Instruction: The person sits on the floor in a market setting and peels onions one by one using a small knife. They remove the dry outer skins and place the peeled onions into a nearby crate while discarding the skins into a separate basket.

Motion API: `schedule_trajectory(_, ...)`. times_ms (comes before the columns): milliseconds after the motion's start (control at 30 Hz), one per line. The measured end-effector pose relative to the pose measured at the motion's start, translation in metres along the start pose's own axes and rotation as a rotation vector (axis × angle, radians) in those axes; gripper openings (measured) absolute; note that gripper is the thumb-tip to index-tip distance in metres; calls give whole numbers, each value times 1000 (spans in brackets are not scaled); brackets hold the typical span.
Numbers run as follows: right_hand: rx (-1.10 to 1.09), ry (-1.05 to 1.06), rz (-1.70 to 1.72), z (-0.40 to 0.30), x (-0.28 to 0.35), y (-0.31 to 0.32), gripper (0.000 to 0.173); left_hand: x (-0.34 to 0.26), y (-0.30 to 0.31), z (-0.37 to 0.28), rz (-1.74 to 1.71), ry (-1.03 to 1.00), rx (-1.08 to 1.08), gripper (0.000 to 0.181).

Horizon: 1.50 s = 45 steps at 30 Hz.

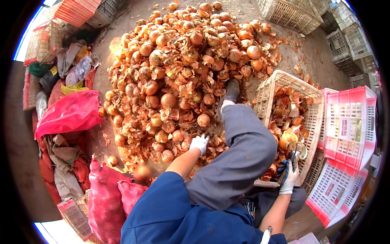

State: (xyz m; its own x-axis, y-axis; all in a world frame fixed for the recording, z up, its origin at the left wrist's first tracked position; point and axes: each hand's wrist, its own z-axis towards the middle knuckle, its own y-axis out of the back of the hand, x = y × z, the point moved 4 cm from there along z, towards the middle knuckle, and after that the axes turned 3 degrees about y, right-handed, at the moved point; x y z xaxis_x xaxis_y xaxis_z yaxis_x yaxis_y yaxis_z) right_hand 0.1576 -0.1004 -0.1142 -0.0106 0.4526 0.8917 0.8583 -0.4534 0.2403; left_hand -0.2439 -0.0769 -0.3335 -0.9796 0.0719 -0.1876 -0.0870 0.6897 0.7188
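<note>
A large heap of onions (168, 100) with loose dry skins spreads over the ground before me. My left hand (200, 143), in a white glove, reaches palm down to the near edge of the heap, just below a single onion (203, 120). Its fingers look slightly apart, and I see nothing held in them. In a white glove with blue on the palm side, my right hand (289, 174) grips a knife (294, 151), blade up. That hand is over the near end of a cream plastic crate (315, 122) holding onion skins (281, 116) and peeled-looking scraps.
Red-and-white plastic crates (344, 128) stand right of the cream crate. Filled red mesh sacks (105, 201) stand at lower left, near piled sacks and a pink mesh bag (71, 113). More crates (292, 16) are at the back. My shoe (232, 90) touches the heap.
</note>
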Motion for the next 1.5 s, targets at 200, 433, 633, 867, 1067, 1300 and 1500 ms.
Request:
schedule_trajectory(200,-7,-19,-6,0,-4,2,38,15,7,-4,-205,128,-25,29)
schedule_trajectory(433,-1,-31,41,-5,6,-10,39,49,19,2,-522,259,-449,27)
schedule_trajectory(633,14,-24,36,0,-7,-7,40,25,14,1,-167,128,-279,39)
schedule_trajectory(867,18,-77,4,2,-2,-11,42,-2,-18,1,139,-21,-16,45)
schedule_trajectory(1067,-4,-84,43,2,2,-12,39,17,24,-4,-360,246,-174,60)
schedule_trajectory(1300,34,-59,157,-6,19,-16,35,32,80,17,-2411,-20,90,32)
schedule_trajectory(1500,62,156,196,0,1,2,42,-49,246,-20,-2149,-687,89,66)
